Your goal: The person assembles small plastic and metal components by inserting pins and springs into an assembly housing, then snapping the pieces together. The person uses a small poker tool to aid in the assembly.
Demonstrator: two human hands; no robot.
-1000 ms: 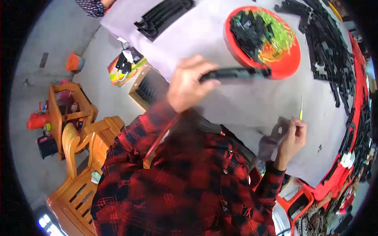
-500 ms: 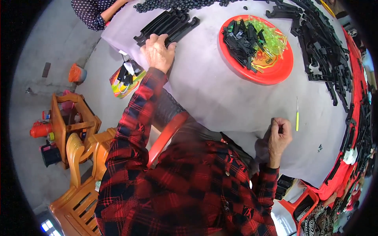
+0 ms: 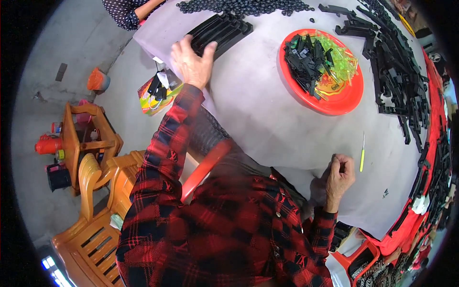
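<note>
Black plastic bars, a row of them lying side by side at the far left of the table, are what the person in the red-and-black checked shirt is reaching over to. The left hand is right at the near edge of that row, fingers loosely spread and thumb sticking well out to the side. Honestly can't tell from here how firmly it's touching them, but it isn't wrapped around any.

The right hand is resting way over on the other side, curled into a loose fist with the thumb against the fingers. Can't tell if anything's tucked inside. Just beside it there's a thin tool with a yellow-green handle lying on the table, metal tip pointing away from the person.

Further up is a red plate with small black pieces on its left half and see-through greenish pieces on the right. Right of the plate there's a big messy heap of black parts, and along the far edge a spread of little round black pieces. Somebody else's bare forearm and dotted sleeve show at the top left corner, near the bars.
</note>
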